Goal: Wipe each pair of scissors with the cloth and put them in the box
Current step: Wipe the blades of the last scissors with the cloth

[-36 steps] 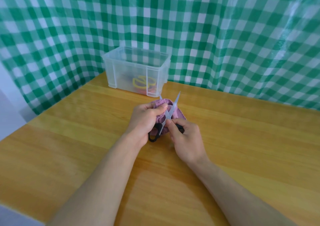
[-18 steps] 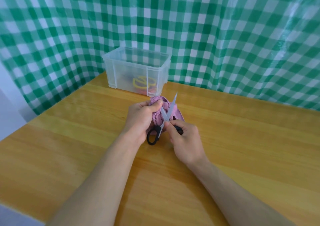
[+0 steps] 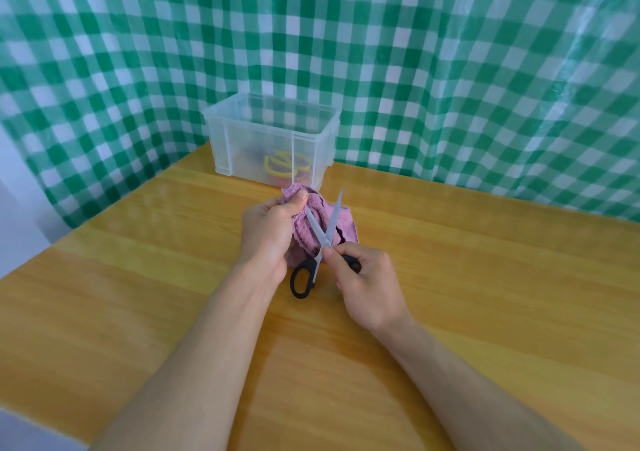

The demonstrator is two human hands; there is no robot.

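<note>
- Wooden counter [image 3: 485,277], clear box [image 3: 256,145] at back.
- My left grip [image 3: 266,232] clutches purple cloth [image 3: 343,223] against one blade; right grip [image 3: 367,288] pinches the black-handled scissors [image 3: 325,241] by the pivot.
- Spread blades may nick me if cloth slips.

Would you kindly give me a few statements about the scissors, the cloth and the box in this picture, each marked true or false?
1. The black-handled scissors have their blades spread apart. True.
2. The left hand holds the purple cloth around one blade. True.
3. The clear box has nothing in it. False: yellow handles show through its front wall, with something red beside them.
4. The right hand lies flat on the table. False: it grips the black-handled scissors near the pivot and one handle.
5. The clear box has a lid on. False: its top is open.
</note>
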